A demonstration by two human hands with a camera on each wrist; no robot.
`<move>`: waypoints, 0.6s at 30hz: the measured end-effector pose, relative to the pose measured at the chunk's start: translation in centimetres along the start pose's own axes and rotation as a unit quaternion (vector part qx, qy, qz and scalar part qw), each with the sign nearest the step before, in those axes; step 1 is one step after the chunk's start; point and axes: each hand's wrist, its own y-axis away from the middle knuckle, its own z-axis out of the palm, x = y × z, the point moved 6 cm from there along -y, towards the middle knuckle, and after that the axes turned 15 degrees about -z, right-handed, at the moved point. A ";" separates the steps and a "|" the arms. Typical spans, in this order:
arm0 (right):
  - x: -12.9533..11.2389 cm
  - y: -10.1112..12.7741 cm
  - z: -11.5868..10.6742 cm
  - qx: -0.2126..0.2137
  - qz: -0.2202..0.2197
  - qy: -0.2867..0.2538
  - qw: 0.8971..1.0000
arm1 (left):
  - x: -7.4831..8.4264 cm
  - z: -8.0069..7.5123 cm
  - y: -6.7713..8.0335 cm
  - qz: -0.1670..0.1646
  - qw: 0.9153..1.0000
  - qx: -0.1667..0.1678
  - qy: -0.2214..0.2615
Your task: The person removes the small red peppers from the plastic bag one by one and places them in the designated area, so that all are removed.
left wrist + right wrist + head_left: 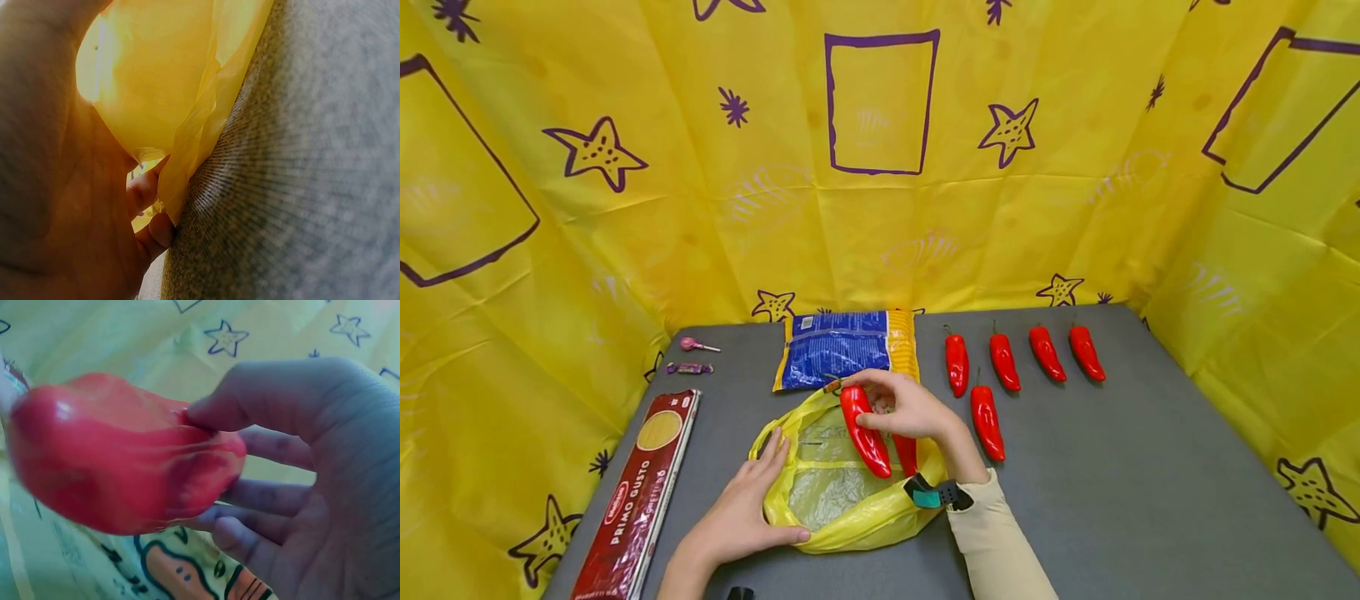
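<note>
My right hand (871, 402) pinches a glossy red pepper (865, 435) by its stem end and holds it over the mouth of a yellow plastic bag (842, 500). In the right wrist view, the thumb and fingers of the right hand (206, 469) wrap the pepper (112, 456). A second red pepper (906, 454) pokes out beneath that hand, in the bag. My left hand (769, 493) holds the bag's left rim, fingers over it and thumb along the near edge. The left wrist view shows the left hand (150, 209) against the bag's film (169, 75).
Several red peppers lie to the right, one close (987, 421) and a row behind (1004, 361). A blue pasta bag (842, 350) lies behind the yellow bag. On the grey table (1150, 483), a spaghetti box (640, 492), a lollipop (696, 344) and a candy (688, 367) lie left. Yellow curtains enclose it.
</note>
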 end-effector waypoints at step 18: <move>-1.3 0.3 -1.2 0.070 0.023 -0.015 0.997 | 0.1 -0.1 0.1 0.001 1.000 0.006 0.005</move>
